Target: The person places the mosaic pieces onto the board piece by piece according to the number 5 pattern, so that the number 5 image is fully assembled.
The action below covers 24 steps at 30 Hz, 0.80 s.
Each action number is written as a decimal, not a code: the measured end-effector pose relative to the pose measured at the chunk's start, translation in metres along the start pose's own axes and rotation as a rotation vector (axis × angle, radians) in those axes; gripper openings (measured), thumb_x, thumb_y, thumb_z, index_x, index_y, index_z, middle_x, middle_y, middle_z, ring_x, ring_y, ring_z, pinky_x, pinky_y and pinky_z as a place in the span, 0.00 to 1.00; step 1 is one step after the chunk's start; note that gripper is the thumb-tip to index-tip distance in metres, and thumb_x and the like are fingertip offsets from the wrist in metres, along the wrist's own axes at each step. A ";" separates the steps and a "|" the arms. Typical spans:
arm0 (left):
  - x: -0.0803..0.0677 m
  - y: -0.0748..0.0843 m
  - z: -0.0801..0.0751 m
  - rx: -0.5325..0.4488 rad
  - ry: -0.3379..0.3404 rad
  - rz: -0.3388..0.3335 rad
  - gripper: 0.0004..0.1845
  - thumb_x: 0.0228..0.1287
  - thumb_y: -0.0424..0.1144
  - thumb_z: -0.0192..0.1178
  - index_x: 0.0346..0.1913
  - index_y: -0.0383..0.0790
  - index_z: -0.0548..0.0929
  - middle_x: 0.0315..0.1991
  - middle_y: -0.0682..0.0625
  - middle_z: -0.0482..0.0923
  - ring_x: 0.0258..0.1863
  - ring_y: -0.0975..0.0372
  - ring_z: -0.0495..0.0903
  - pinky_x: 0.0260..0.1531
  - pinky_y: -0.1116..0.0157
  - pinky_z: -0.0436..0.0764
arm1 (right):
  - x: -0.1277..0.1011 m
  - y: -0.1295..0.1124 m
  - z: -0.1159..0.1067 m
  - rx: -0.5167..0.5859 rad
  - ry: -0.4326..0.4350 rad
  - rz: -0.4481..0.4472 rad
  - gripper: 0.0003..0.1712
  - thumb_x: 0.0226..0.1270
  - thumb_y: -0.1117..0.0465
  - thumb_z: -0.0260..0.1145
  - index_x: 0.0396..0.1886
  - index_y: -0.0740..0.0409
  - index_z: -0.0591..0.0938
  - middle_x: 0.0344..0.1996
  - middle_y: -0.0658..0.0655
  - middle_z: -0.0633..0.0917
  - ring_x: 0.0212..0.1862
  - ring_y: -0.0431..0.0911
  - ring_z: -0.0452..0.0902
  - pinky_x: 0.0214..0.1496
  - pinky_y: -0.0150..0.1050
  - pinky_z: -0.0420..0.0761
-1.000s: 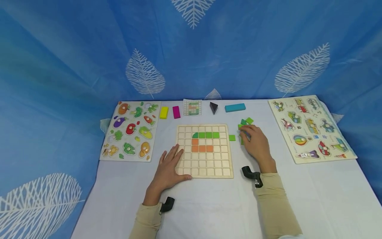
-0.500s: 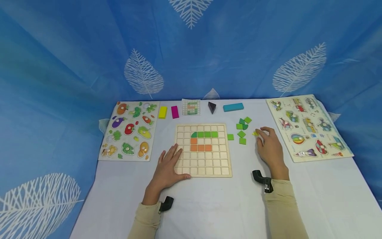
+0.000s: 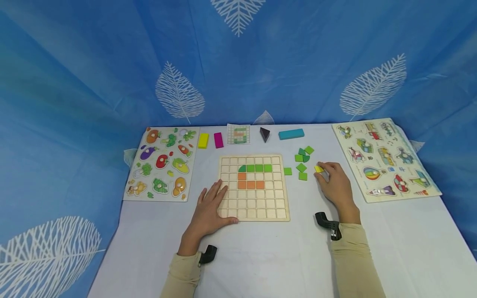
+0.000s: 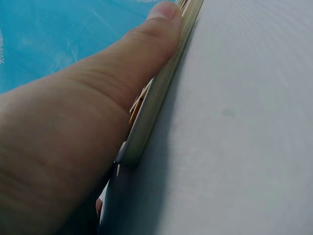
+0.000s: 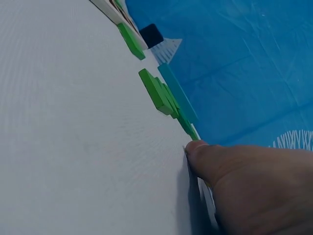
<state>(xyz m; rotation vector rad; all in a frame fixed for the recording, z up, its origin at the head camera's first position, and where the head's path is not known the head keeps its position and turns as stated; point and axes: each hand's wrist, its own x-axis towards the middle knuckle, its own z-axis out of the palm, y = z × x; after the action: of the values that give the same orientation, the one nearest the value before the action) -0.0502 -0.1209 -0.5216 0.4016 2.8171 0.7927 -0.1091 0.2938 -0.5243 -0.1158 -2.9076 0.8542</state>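
A square wooden grid board (image 3: 257,203) lies mid-table, holding a row of green tiles (image 3: 259,168) with a rounded dark green one at its left end, and orange tiles (image 3: 251,185) below. My left hand (image 3: 208,213) rests spread over the board's lower left corner; its thumb (image 4: 156,34) lies along the near edge in the left wrist view. To the right, my right hand (image 3: 337,186) pinches a small yellow tile (image 3: 319,169) between thumb and index finger, low at the tabletop. That tile is hidden in the right wrist view, where the thumb (image 5: 205,152) shows.
Loose green tiles (image 3: 302,167) lie between board and right hand. Behind stand a pattern card (image 3: 239,134), yellow block (image 3: 203,140), magenta block (image 3: 218,140), black wedge (image 3: 265,134) and teal block (image 3: 291,134). A vegetable puzzle (image 3: 164,163) and a vehicle puzzle (image 3: 385,161) flank them.
My right hand has moved right, from the loose green tiles to the yellow tile, which now shows between its fingertips. The left hand stays on the board.
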 end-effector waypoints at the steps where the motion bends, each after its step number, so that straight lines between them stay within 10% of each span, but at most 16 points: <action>1: 0.000 0.000 0.000 -0.001 0.001 -0.002 0.63 0.44 0.69 0.75 0.80 0.44 0.60 0.84 0.48 0.47 0.83 0.53 0.48 0.82 0.46 0.41 | 0.000 -0.001 0.000 -0.002 -0.005 0.003 0.23 0.74 0.60 0.65 0.65 0.63 0.79 0.61 0.70 0.76 0.64 0.68 0.73 0.66 0.65 0.72; 14: -0.001 0.001 0.000 -0.010 0.008 0.001 0.62 0.44 0.69 0.76 0.80 0.44 0.62 0.84 0.46 0.49 0.83 0.52 0.49 0.81 0.45 0.42 | -0.002 0.006 -0.001 0.015 -0.026 -0.053 0.22 0.74 0.64 0.62 0.65 0.60 0.80 0.62 0.67 0.79 0.42 0.56 0.76 0.43 0.48 0.73; 24: -0.001 0.001 -0.002 -0.016 0.001 -0.001 0.62 0.44 0.69 0.76 0.80 0.44 0.61 0.84 0.47 0.48 0.83 0.52 0.48 0.81 0.46 0.42 | -0.002 0.003 0.003 0.005 0.002 -0.085 0.23 0.72 0.63 0.64 0.65 0.60 0.79 0.63 0.67 0.80 0.51 0.63 0.80 0.52 0.60 0.78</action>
<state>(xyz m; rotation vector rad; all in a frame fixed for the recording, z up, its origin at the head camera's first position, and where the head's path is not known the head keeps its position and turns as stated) -0.0499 -0.1210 -0.5194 0.3972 2.8101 0.8143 -0.1073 0.2942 -0.5288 0.0070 -2.8852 0.8470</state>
